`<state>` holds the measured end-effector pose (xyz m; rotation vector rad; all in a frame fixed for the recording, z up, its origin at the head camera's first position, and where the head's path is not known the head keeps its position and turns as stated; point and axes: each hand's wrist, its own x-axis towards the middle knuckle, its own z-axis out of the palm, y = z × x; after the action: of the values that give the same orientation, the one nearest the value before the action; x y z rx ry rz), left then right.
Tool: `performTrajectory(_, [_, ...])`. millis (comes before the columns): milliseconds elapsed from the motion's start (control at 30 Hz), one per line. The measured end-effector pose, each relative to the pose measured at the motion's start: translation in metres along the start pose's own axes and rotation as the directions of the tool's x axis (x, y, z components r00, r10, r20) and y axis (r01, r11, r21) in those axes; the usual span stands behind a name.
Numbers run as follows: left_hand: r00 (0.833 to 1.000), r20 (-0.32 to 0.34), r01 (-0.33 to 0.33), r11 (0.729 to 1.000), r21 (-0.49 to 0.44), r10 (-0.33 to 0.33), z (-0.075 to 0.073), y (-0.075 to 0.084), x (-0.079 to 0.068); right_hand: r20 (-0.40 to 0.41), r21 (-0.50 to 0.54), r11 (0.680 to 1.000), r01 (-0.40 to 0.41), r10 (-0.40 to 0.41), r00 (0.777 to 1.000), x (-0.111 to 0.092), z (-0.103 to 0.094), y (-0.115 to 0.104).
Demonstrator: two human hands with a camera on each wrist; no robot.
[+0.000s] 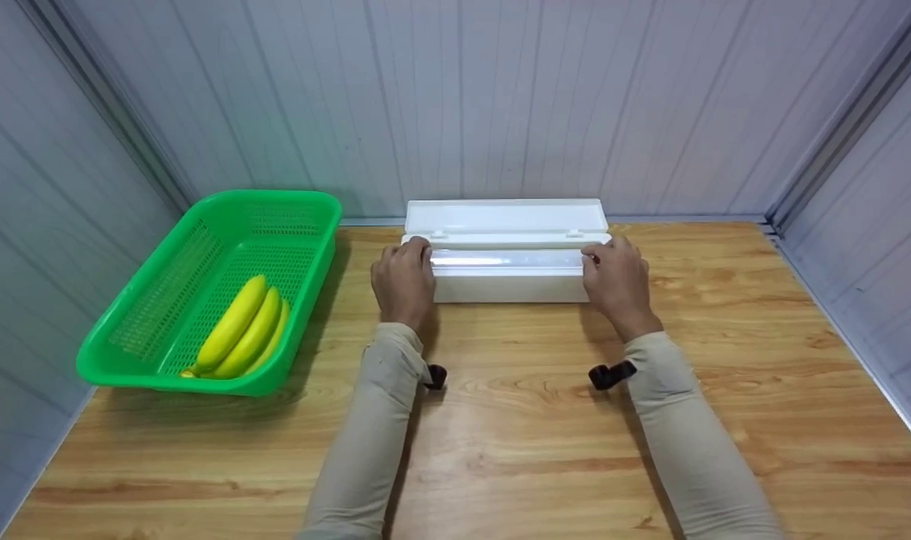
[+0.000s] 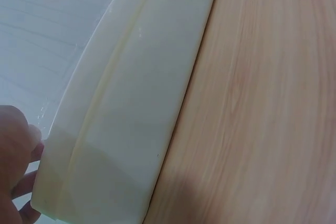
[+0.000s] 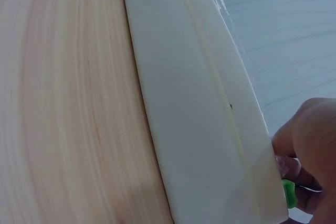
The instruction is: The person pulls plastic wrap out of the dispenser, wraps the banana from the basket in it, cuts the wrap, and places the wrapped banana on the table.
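Note:
A long white cling film dispenser box [image 1: 509,291] lies on the table near the back wall, its lid [image 1: 504,216] tipped back. Clear, shiny cling film [image 1: 506,259] spans the top between the hands. At the box's left end, my left hand [image 1: 404,279] pinches the film's edge; its fingertips are partly hidden. My right hand [image 1: 618,279] does the same at the right end. In the right wrist view, bunched film [image 3: 286,166] shows between thumb and finger, close to a small green piece [image 3: 289,193] at the box's end.
A green plastic basket [image 1: 320,262] stands on the left, holding a bunch of yellow bananas [image 1: 238,330]. Panelled walls [image 1: 492,97] close off the back and sides of the wooden table [image 1: 515,450]. Black wrist camera mounts [image 1: 611,375] stick out from the sleeves.

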<state>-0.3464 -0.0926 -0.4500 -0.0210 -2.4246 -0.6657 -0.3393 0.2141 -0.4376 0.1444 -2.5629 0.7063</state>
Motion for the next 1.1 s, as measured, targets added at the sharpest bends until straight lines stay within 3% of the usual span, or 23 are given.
performTrajectory(200, [1.0,0.025,0.011,1.0,0.013,-0.012,0.0,-0.002,0.0,0.002,0.004,1.0,-0.004,0.004,1.0,0.0,0.001,-0.001])
performTrajectory(500, [0.998,0.036,-0.045,0.999,0.029,0.044,-0.009,-0.001,0.003,0.024,0.016,0.999,-0.029,0.029,0.999,0.001,-0.003,-0.007])
performTrajectory(767, [0.995,0.096,-0.014,0.997,0.071,0.007,-0.011,0.007,0.002,-0.006,-0.021,0.999,-0.033,0.033,0.999,0.0,-0.004,-0.012])
performTrajectory(967, [0.997,0.049,0.048,0.997,0.054,-0.051,-0.009,0.012,0.0,-0.071,-0.006,1.0,-0.004,0.003,0.997,0.0,0.0,-0.013])
performTrajectory(1100, [0.997,0.026,0.074,0.997,-0.028,-0.073,-0.012,0.013,0.002,-0.117,0.025,1.0,0.005,-0.002,0.993,0.0,0.002,-0.016])
